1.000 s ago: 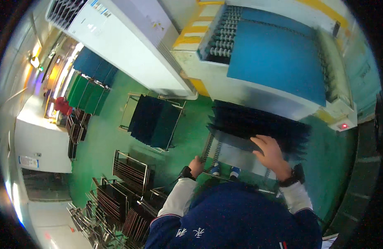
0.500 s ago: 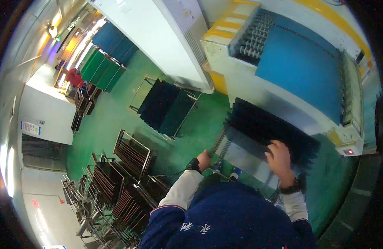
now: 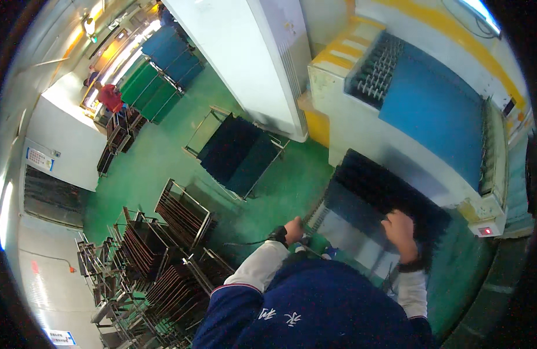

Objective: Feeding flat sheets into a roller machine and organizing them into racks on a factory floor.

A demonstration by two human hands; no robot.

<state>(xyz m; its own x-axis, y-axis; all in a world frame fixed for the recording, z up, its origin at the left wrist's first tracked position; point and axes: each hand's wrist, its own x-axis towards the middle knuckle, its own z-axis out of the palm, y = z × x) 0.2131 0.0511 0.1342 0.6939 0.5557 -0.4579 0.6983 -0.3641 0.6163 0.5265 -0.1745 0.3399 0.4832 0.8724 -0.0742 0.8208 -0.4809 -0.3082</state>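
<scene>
Curling inward near the left edge of the rack point(image 3: 318, 218), the fingers of my left hand point(image 3: 293, 230) are bent; whether they close round its frame, I cannot tell. My right hand point(image 3: 400, 230), fingers likewise bent, lies at the near side of the dark panels point(image 3: 390, 189), toward the rack's right edge; a grip on any one panel cannot be made out. These panels stand closely packed along the rack's far edge, while a pale grey sheet point(image 3: 351, 231) shows nearer me. Just beyond the far edge is a white machine point(image 3: 358, 125), bearing rollers point(image 3: 380, 75) and a blue panel point(image 3: 434, 107). To my left, well apart, a second rack point(image 3: 262, 180) holds dark sheets point(image 3: 236, 154); nearer, slotted racks point(image 3: 164, 250) crowd the green floor point(image 3: 222, 90).
</scene>
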